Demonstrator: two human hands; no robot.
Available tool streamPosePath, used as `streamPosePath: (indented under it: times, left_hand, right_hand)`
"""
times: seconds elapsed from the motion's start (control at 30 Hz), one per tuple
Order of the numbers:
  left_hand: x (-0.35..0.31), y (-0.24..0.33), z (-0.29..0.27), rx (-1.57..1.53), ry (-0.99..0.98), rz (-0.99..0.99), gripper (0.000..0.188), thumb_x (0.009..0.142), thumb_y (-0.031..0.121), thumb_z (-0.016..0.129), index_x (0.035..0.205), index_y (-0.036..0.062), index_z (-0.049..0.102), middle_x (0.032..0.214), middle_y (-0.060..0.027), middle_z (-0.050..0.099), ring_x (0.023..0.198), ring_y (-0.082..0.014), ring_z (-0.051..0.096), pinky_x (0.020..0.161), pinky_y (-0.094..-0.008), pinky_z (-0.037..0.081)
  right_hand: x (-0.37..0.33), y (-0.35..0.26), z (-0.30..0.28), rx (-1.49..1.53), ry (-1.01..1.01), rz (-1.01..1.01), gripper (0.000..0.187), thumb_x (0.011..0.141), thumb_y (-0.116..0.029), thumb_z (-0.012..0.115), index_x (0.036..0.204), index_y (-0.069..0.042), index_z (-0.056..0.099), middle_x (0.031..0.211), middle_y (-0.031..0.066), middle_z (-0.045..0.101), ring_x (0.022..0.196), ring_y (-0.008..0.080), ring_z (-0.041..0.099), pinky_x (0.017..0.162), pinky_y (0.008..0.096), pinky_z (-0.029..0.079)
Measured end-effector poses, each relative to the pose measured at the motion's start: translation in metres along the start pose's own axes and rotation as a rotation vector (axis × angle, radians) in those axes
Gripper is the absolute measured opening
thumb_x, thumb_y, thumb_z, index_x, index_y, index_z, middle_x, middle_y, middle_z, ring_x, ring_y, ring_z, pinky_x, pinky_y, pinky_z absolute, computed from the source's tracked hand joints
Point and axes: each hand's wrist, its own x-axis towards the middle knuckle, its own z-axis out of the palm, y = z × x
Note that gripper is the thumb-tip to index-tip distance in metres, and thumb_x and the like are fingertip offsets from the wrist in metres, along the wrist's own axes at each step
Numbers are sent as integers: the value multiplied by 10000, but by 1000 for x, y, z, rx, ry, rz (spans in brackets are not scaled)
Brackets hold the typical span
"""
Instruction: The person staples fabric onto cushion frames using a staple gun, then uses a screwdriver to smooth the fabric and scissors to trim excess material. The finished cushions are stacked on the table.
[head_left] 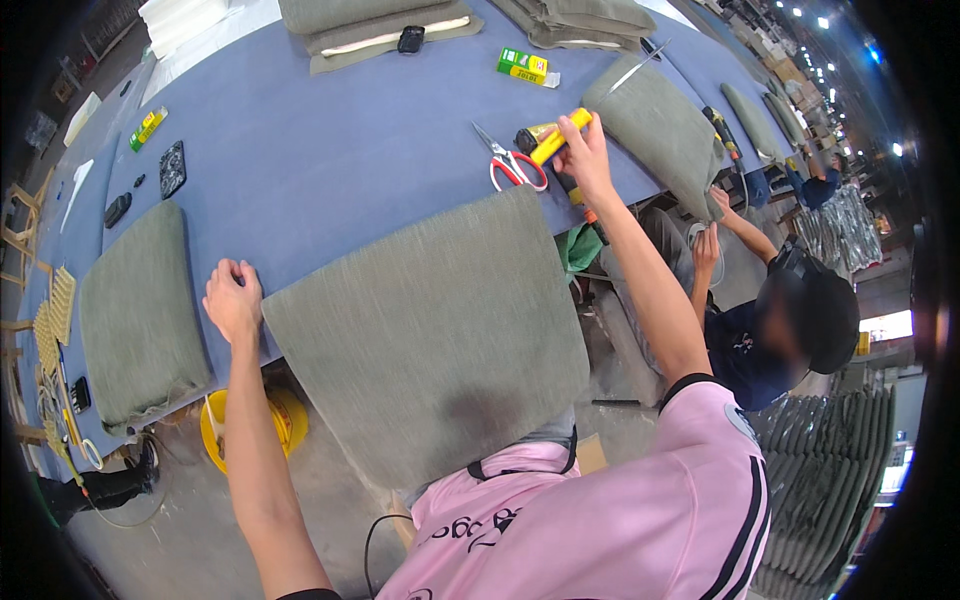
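My right hand (pixel 585 158) is closed around a short yellow stick-shaped object (pixel 562 135) above the far edge of the table. Right beside it lie scissors (pixel 518 172) with red and white handles, and a black-and-yellow power tool (pixel 572 190) partly behind my wrist. A grey-green fabric cushion (pixel 430 330) rests across my lap and against the table edge. My left hand (pixel 235 300) sits at the table edge near the cushion's left corner, its fingers curled in. Whatever those fingers hold, if anything, is hidden.
Another cushion (pixel 145 310) lies at the left, a phone (pixel 172 170) and small green-yellow boxes (pixel 528 66) on the blue table (pixel 330 150). A yellow bucket (pixel 285 420) stands below. At the right a co-worker (pixel 770 320) handles a cushion (pixel 655 125).
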Motion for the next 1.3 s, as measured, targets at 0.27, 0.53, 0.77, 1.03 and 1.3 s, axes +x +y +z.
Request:
streamPosePath:
  times: [0.27, 0.53, 0.77, 1.03, 1.3]
  left_hand:
    - [-1, -3, 4, -5, 27, 17, 232, 999, 341, 650, 944, 116, 632, 940, -55, 704, 960, -317, 672, 853, -491, 475]
    - [0, 1, -1, -13, -22, -19, 261, 1007, 363, 639, 940, 111, 618, 949, -52, 695, 987, -313, 661, 877, -481, 464]
    - [-1, 0, -5, -28, -42, -33, 252, 1010, 354, 635, 939, 113, 614, 952, -57, 687, 987, -314, 654, 884, -474, 456]
    - [-1, 2, -7, -28, -19, -20, 242, 1005, 331, 640, 929, 103, 614, 945, -65, 684, 970, -317, 649, 871, -471, 454]
    - [-1, -4, -8, -33, -4, -25, 231, 998, 317, 648, 922, 102, 614, 932, -58, 678, 957, -314, 646, 864, -468, 451]
  right_hand:
    - [43, -22, 36, -153, -305, 57, 285, 1113, -376, 605, 1228, -126, 529, 908, 20, 740, 618, 35, 581, 478, 214, 340]
    - [37, -19, 48, -205, -199, -13, 270, 1131, -388, 558, 1170, -122, 530, 900, 6, 711, 681, 40, 586, 514, 224, 403]
    - [24, -4, 41, -243, -271, 111, 293, 1138, -356, 566, 1194, -69, 548, 896, 32, 676, 777, 101, 641, 692, 305, 506]
    - [12, -7, 46, -397, -385, 28, 328, 1142, -371, 565, 1155, -44, 574, 892, 39, 681, 828, 111, 660, 711, 304, 516]
    - [26, -7, 64, -267, -312, -18, 303, 1143, -351, 570, 1114, -52, 533, 871, 37, 683, 741, 102, 638, 672, 286, 509]
